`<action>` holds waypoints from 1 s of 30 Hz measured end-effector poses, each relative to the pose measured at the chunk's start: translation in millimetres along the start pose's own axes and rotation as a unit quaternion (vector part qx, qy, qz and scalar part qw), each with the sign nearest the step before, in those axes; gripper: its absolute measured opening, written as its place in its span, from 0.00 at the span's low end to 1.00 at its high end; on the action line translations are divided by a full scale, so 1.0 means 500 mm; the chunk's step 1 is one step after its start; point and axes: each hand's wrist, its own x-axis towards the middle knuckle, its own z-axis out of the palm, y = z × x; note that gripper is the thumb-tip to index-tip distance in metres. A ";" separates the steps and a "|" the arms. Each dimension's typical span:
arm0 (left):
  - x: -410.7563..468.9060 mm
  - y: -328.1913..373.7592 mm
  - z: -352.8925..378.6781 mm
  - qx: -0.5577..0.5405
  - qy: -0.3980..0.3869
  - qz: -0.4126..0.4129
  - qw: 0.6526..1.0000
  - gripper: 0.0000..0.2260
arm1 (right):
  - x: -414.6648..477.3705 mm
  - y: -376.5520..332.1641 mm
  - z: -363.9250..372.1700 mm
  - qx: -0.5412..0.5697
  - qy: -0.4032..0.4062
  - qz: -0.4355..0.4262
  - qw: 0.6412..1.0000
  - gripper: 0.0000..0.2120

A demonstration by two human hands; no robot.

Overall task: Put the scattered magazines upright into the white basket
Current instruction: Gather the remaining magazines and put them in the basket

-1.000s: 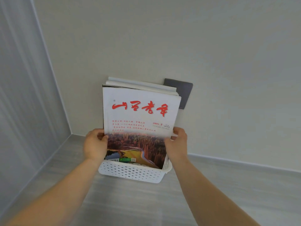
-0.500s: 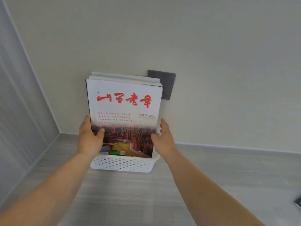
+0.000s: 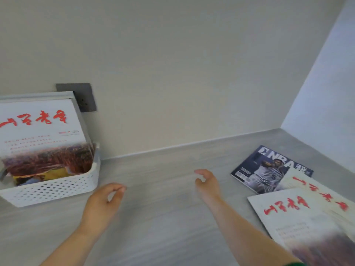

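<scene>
Grey wood-grain countertop (image 3: 163, 217) ran the full width of the view and met an off-white back wall (image 3: 192, 64) at a straight joint. At the far left, a white perforated plastic basket (image 3: 53, 191) stood on the countertop close to the back wall, partly cut off by the frame edge. A white-covered magazine with a red calligraphy title and a landscape photo (image 3: 42, 135) stood upright inside the basket, facing the camera. The pale edges of further upright magazines (image 3: 36, 96) showed directly behind it. A dark grey wall socket plate (image 3: 84, 98) was fixed to the back wall behind the top right corner of this stack, which partly hid it. The left hand (image 3: 101, 202) hovered just right of the basket's front corner, apart from it. Its fingers were loosely curled toward the thumb and it held nothing. The right hand (image 3: 208, 186) hung over the bare middle of the countertop, between the basket and the loose magazines, with relaxed, slightly bent fingers and nothing in its grasp. Both hands were motion-blurred. Further right, a dark blue NBA magazine with a basketball player on the cover (image 3: 263, 169) lay flat near the back wall. A second white magazine with red title characters (image 3: 317, 191) lay flat across its lower right corner. A third white magazine with red title characters (image 3: 299, 223) lay flat nearest the camera and overlapped the second. The blur hid which of these two was on top. A pale side wall (image 3: 326, 93) closed the corner at the right.
</scene>
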 end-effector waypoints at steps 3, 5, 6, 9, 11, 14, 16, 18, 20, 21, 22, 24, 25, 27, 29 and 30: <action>-0.054 0.059 0.114 -0.004 -0.052 0.012 0.999 0.15 | -0.005 0.099 -0.149 -0.106 0.032 -0.018 0.994 0.14; -0.087 0.095 0.202 -0.006 -0.100 -0.002 0.995 0.17 | -0.015 0.172 -0.249 -0.184 0.057 -0.010 0.981 0.14; -0.101 0.113 0.247 0.000 -0.129 -0.009 0.992 0.16 | -0.018 0.208 -0.296 -0.223 0.070 -0.001 0.972 0.15; -0.143 0.156 0.381 0.060 -0.211 0.009 0.976 0.04 | -0.016 0.313 -0.419 -0.357 0.071 0.064 0.929 0.20; -0.167 0.167 0.468 0.133 -0.269 0.036 0.953 0.18 | -0.011 0.368 -0.478 -0.393 0.047 0.121 0.911 0.24; -0.194 0.199 0.558 0.267 -0.296 0.031 0.917 0.27 | -0.009 0.429 -0.514 -0.405 0.032 0.120 0.906 0.27; -0.199 0.211 0.593 0.296 -0.311 0.029 0.903 0.27 | -0.005 0.441 -0.515 -0.422 0.019 0.090 0.902 0.28; -0.200 0.224 0.615 0.298 -0.325 0.020 0.897 0.26 | 0.001 0.441 -0.512 -0.423 -0.001 0.077 0.903 0.29; -0.200 0.240 0.632 0.290 -0.332 0.003 0.897 0.26 | 0.012 0.439 -0.512 -0.426 -0.006 0.064 0.902 0.30; -0.199 0.249 0.636 0.285 -0.332 -0.008 0.899 0.27 | 0.015 0.438 -0.514 -0.429 -0.007 0.061 0.901 0.30; -0.199 0.257 0.640 0.276 -0.324 -0.022 0.905 0.27 | 0.017 0.440 -0.514 -0.433 -0.008 0.061 0.899 0.30; -0.197 0.275 0.647 0.235 -0.279 -0.062 0.929 0.23 | 0.018 0.444 -0.513 -0.436 -0.008 0.062 0.898 0.30; -0.200 0.287 0.651 0.197 -0.252 -0.077 0.944 0.21 | 0.018 0.445 -0.513 -0.436 -0.009 0.062 0.898 0.30; -0.211 0.313 0.665 0.070 -0.232 -0.099 0.965 0.19 | 0.022 0.447 -0.512 -0.433 -0.006 0.062 0.899 0.30; -0.226 0.339 0.679 -0.037 -0.266 -0.117 0.956 0.19 | 0.023 0.448 -0.513 -0.429 -0.003 0.062 0.901 0.30; -0.233 0.348 0.684 -0.054 -0.275 -0.115 0.953 0.19 | 0.023 0.448 -0.514 -0.428 -0.004 0.062 0.902 0.30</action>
